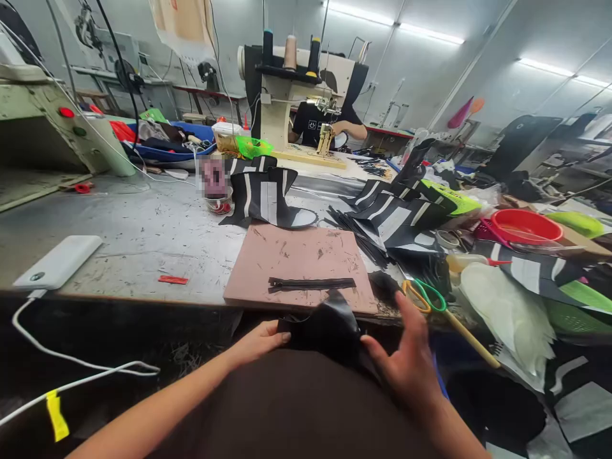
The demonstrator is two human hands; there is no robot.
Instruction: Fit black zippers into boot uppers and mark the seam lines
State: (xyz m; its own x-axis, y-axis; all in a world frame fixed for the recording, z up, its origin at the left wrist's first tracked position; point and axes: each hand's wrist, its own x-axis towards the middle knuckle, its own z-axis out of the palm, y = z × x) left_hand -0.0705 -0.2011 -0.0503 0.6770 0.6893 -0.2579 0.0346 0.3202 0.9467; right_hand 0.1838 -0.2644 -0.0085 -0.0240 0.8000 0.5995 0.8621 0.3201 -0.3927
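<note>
My left hand (261, 342) pinches the left edge of a shiny black leather-like piece (327, 325), held just off the table's front edge. At its right end is my right hand (411, 357), with thumb and fingers spread apart; the thumb tip is close to the piece, and contact is unclear. A short black zipper (313, 284) lies across the pinkish board (296, 252) just beyond my hands. Scissors with orange and green handles (424, 294) rest right of the board, near my right fingers. Behind the board lies a black boot-shaped piece (268, 197) with pale strips.
Stacked black cut pieces (396, 220) lie right of the board, with a red basin (526, 226) beyond. A white power bank (58, 261) with a cable sits at left, near a small red strip (173, 280). Across the table, a person (313, 124) sits behind a sewing machine (277, 102).
</note>
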